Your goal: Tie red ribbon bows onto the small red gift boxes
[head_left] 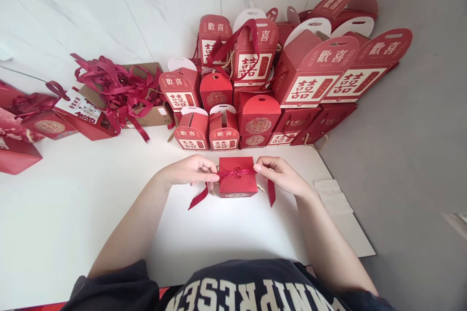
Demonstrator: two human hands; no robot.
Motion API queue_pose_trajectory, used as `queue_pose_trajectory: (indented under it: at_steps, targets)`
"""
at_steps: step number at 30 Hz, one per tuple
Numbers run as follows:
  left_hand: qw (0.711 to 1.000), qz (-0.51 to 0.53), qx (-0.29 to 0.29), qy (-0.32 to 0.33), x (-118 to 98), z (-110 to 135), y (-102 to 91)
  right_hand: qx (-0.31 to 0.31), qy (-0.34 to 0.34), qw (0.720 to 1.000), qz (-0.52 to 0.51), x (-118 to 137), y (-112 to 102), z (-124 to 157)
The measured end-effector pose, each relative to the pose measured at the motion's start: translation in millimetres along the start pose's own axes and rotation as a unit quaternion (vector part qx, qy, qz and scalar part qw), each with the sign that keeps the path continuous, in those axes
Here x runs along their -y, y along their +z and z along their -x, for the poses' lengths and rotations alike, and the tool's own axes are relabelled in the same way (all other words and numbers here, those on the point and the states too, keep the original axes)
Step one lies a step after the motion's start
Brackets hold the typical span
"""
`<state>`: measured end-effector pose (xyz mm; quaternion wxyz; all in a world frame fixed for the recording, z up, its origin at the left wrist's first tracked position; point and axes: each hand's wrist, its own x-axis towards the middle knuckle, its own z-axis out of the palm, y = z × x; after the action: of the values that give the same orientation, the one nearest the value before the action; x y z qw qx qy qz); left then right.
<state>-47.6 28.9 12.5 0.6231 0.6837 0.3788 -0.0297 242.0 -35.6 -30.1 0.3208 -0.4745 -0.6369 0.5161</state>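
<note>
A small red gift box (pixel 237 182) stands on the white table (pixel 73 214) just in front of me. A dark red ribbon (pixel 236 173) crosses its top in a knot. My left hand (pixel 195 171) pinches the ribbon at the box's left side, and that loose end (pixel 199 198) hangs down onto the table. At the box's right side my right hand (pixel 279 174) pinches the other part of the ribbon, whose tail (pixel 271 192) drops beside the box. Both hands are closed on the ribbon and pull it outward.
Several red gift boxes with handles (pixel 255 116) are stacked against the white wall behind the small box. A cardboard box full of dark red ribbons (pixel 120 90) sits at the back left. More red bags (pixel 22 131) lie at the far left. The table's right edge meets grey floor (pixel 408 155).
</note>
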Motion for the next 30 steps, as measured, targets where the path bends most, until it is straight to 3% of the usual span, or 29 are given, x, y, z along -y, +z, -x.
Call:
queue_pose_trajectory:
  at_steps: [5, 12, 19, 23, 26, 30]
  targets:
    - [0.998, -0.021, -0.051, -0.004, 0.1, -1.4, 1.0, -0.015, -0.015, 1.0, 0.004, 2.7, 6.1, -0.7]
    - [0.998, -0.064, 0.027, 0.005, 12.7, -2.1, -12.4, 0.0, -0.003, 1.0, -0.021, -5.5, 4.6, -4.5]
    - [0.974, -0.162, -0.076, 0.136, 3.2, 8.2, -14.3, 0.011, 0.006, 0.998, -0.062, -4.2, 7.6, -6.2]
    - [0.96, -0.191, -0.095, 0.184, -10.5, 15.6, -7.4, 0.006, 0.009, 0.998, -0.055, -3.2, 9.6, -5.9]
    - [0.953, -0.18, -0.069, 0.232, -14.5, 14.7, -2.5, 0.022, 0.017, 0.997, -0.076, -4.2, 12.5, -6.2]
    - [0.958, -0.129, 0.012, 0.255, -9.9, 3.5, 5.8, 0.039, 0.015, 0.994, -0.099, -7.4, 16.8, -7.6]
